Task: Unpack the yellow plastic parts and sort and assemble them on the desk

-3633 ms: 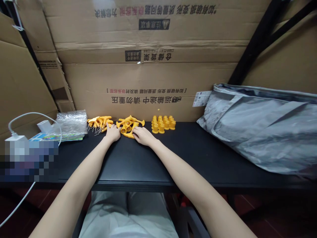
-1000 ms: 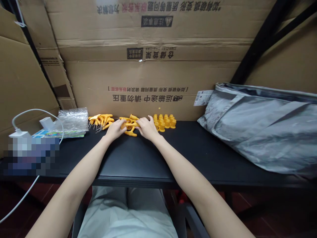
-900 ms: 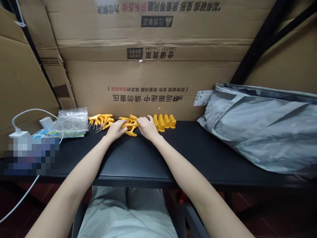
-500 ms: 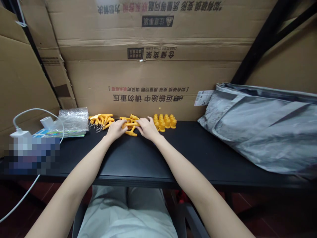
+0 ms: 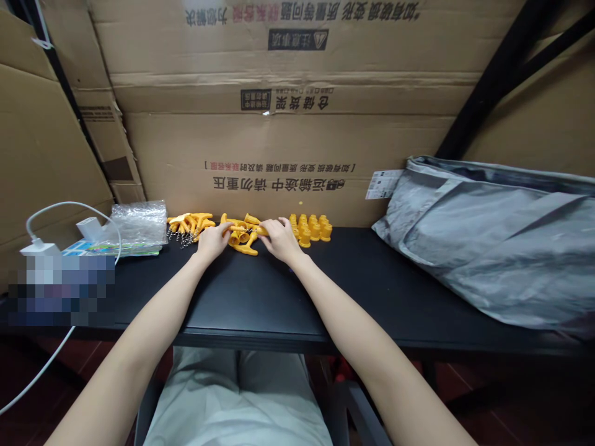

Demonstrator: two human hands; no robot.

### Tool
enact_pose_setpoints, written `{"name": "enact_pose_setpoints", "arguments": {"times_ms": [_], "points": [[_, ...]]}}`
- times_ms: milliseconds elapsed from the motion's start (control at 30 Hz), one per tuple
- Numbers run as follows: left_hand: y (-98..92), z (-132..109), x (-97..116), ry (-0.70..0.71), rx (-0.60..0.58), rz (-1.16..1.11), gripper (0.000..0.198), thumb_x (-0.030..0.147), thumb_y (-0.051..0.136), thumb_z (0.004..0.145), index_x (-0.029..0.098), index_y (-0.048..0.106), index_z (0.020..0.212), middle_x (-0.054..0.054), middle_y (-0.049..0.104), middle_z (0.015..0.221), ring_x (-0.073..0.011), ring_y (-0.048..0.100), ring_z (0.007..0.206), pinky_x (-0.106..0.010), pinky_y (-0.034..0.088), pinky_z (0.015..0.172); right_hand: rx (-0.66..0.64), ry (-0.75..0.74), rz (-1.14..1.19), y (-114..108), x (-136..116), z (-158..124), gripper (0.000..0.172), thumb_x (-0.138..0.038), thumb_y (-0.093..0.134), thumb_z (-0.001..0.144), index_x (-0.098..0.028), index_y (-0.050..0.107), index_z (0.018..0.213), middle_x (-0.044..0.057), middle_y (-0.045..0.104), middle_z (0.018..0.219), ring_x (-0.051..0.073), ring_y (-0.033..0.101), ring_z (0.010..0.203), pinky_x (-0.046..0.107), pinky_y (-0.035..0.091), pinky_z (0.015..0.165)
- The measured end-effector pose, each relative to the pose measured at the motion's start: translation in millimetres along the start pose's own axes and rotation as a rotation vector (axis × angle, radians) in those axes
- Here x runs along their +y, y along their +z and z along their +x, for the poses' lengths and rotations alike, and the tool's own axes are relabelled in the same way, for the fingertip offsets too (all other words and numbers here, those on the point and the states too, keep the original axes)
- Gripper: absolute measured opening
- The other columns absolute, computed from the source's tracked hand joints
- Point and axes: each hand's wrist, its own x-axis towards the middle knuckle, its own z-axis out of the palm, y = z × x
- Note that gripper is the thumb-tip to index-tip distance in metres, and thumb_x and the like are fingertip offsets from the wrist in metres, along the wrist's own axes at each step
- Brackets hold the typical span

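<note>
Yellow corkscrew (image 5: 238,228), silvery spiral (image 5: 251,230) bare, handle (image 5: 237,228) pinched in left fingers (image 5: 225,227), matching cap (image 5: 263,231) in right fingers (image 5: 270,227).

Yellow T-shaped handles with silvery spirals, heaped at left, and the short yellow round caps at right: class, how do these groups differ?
Shape: the yellow T-shaped handles have crossbars and exposed spirals; the short yellow round caps have flared bases.
Arrangement: the handles lie in a jumbled heap; the caps stand in rows.
Place: the handles are beside the left hand, the caps beside the right hand.
Shared: yellow colour.
</note>
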Motion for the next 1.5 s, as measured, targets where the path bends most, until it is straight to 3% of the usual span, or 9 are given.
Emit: {"name": "enact_pose_setpoints", "arguments": {"times_ms": [200, 433, 633, 833, 1000, 1167, 1400, 1500], "points": [[8.4, 6, -18, -0.072, 0.137, -0.207, 0.032, 0.019, 0.046, 0.084, 0.022, 0.065, 0.109, -0.006, 0.071, 0.088, -0.0219, 0.065, 0.083, -0.036, 0.051, 0.082, 0.015, 0.018, 0.009, -1, 1, 0, 0.021, -0.023, 0.048, 0.092, -0.019, 0.058, 0.11, 0.011, 0.068, 0.108, 0.025, 0.06, 0.098, 0.046, 0.03, 0.101], [9.3, 13, -33, -0.136, 0.254, -0.299, 0.043, 0.023, 0.047, 0.086, 0.018, 0.049, 0.128, -0.014, 0.061, 0.123, -0.0255, 0.057, 0.113, -0.042, 0.045, 0.099, 0.018, 0.019, 0.021, 0, 2, -1, 0.021, -0.025, 0.049, 0.092, -0.019, 0.059, 0.11, 0.012, 0.068, 0.108, 0.026, 0.06, 0.099, 0.046, 0.03, 0.101], [10.8, 13, -49, -0.185, 0.227, -0.175, 0.059, 0.017, 0.048, 0.08, 0.019, 0.04, 0.138, -0.016, 0.053, 0.135, -0.0325, 0.044, 0.129, -0.055, 0.034, 0.106, 0.011, 0.028, 0.012, 0, 2, -2, 0.02, -0.024, 0.051, 0.091, -0.018, 0.059, 0.109, 0.012, 0.069, 0.107, 0.025, 0.06, 0.098, 0.045, 0.031, 0.101], [17.1, 17, -62, -0.405, 0.124, -0.22, 0.047, 0.025, 0.047, 0.085, 0.024, 0.047, 0.131, -0.014, 0.054, 0.133, -0.0332, 0.043, 0.131, -0.057, 0.033, 0.107, -0.001, 0.026, 0.015, 0, 2, -2, 0.021, -0.024, 0.051, 0.092, -0.018, 0.059, 0.11, 0.012, 0.068, 0.108, 0.025, 0.06, 0.099, 0.045, 0.031, 0.1], [19.8, 14, -66, -0.33, 0.135, -0.147, 0.048, 0.03, 0.053, 0.084, 0.02, 0.048, 0.131, -0.018, 0.05, 0.132, -0.0359, 0.045, 0.128, -0.056, 0.037, 0.104, -0.005, 0.016, 0.014, 1, 3, -2, 0.022, -0.024, 0.05, 0.092, -0.019, 0.059, 0.111, 0.012, 0.068, 0.107, 0.025, 0.06, 0.099, 0.046, 0.031, 0.1], [21.6, 14, -69, -0.25, 0.153, -0.096, 0.048, 0.018, 0.051, 0.084, 0.018, 0.049, 0.132, -0.017, 0.047, 0.129, -0.0341, 0.048, 0.123, -0.05, 0.041, 0.102, -0.003, 0.017, 0.015, 1, 3, -2, 0.022, -0.025, 0.049, 0.092, -0.019, 0.059, 0.111, 0.012, 0.068, 0.108, 0.025, 0.06, 0.099, 0.046, 0.032, 0.099], [25.8, 16, -72, -0.262, 0.101, -0.117, 0.054, 0.019, 0.049, 0.087, 0.014, 0.038, 0.14, -0.021, 0.041, 0.143, -0.0354, 0.04, 0.134, -0.051, 0.037, 0.107, 0.028, 0.039, 0.026, -3, 2, -1, 0.02, -0.025, 0.049, 0.092, -0.019, 0.059, 0.108, 0.011, 0.069, 0.106, 0.025, 0.06, 0.099, 0.045, 0.031, 0.1], [25.8, 17, -72, -0.264, 0.091, -0.139, 0.054, 0.02, 0.05, 0.087, 0.013, 0.036, 0.139, -0.021, 0.046, 0.141, -0.0341, 0.041, 0.134, -0.051, 0.037, 0.108, 0.055, 0.062, 0.009, -6, 2, 0, 0.02, -0.027, 0.049, 0.092, -0.019, 0.059, 0.108, 0.01, 0.069, 0.104, 0.025, 0.06, 0.099, 0.043, 0.03, 0.1]]}}
